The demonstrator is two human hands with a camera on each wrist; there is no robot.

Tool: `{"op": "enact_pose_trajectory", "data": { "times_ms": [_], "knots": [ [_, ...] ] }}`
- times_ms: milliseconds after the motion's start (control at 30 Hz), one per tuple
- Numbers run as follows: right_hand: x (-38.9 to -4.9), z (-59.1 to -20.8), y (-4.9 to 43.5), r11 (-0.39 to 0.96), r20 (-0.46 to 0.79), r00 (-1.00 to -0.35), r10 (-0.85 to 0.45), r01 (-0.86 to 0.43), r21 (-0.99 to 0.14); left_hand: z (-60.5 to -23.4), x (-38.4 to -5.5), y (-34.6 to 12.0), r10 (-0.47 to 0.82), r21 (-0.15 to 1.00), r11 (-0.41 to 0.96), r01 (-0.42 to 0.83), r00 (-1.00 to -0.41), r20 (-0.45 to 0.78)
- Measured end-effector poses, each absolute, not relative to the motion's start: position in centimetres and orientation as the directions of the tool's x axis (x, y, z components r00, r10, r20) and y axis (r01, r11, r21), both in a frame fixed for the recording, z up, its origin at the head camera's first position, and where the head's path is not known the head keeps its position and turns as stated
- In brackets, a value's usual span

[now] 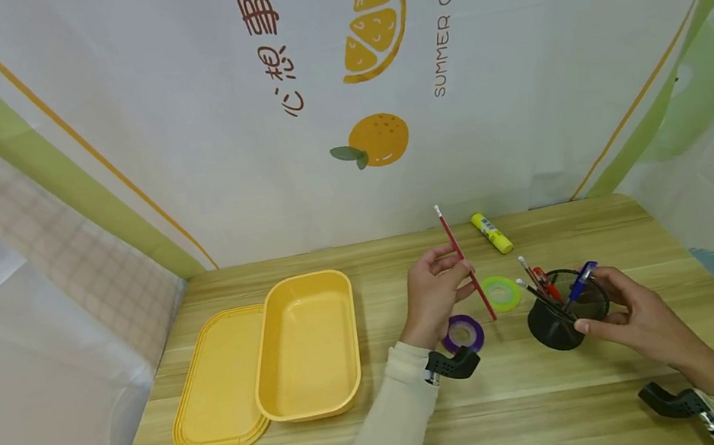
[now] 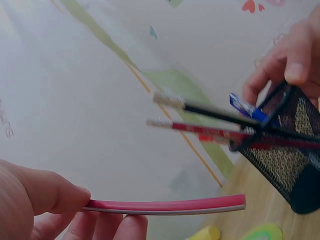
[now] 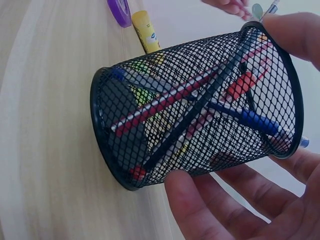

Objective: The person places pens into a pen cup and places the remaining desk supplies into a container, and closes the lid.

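My left hand (image 1: 435, 294) pinches a red pencil (image 1: 449, 233) between thumb and fingers. It slants over the table, white eraser end up; the left wrist view shows the pencil's red and silver-white side. My right hand (image 1: 641, 315) grips a black mesh pen holder (image 1: 554, 334) by its rim and side, with the holder tilted. Inside it are a blue pen (image 1: 582, 281), a red pen (image 1: 549, 284), a black pencil (image 2: 220, 115) and a red pencil (image 2: 187, 127) with white eraser ends. Under my left hand lies a purple tape roll (image 1: 477, 331).
A green tape roll (image 1: 513, 295) lies between the hands, a yellow glue stick (image 1: 492, 233) behind them. To the left, a yellow bin (image 1: 263, 390) overlaps its flat yellow lid (image 1: 216, 390). A printed curtain (image 1: 255, 191) hangs along the table's back edge.
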State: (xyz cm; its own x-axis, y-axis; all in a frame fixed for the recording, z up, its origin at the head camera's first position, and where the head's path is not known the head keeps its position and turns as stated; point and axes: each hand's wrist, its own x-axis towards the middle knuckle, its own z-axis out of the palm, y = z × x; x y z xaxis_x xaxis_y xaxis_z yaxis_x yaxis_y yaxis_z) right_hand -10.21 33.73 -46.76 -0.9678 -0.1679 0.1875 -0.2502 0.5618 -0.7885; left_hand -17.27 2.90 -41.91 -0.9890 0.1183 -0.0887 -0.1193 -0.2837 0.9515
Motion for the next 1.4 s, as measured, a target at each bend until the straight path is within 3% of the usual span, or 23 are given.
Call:
{"op": "enact_pose_trajectory", "data": {
  "times_ms": [533,933,1400],
  "knots": [
    [-10.4,-46.8,33.9,0.565,0.159,-0.972,-0.174,-0.231,-0.792,-38.3,-15.0,4.0,0.173,0.914,-0.402,-0.054,-0.985,0.018],
    [-10.3,-46.8,33.7,0.550,0.188,-0.967,-0.173,-0.253,-0.796,-37.4,-12.9,5.7,0.251,0.873,-0.487,0.025,-0.954,0.167],
    [-10.3,-46.9,33.6,0.506,0.242,-0.949,-0.201,-0.312,-0.804,-38.5,-10.8,7.9,0.305,0.922,-0.362,0.138,-0.917,0.257]
  ]
}}
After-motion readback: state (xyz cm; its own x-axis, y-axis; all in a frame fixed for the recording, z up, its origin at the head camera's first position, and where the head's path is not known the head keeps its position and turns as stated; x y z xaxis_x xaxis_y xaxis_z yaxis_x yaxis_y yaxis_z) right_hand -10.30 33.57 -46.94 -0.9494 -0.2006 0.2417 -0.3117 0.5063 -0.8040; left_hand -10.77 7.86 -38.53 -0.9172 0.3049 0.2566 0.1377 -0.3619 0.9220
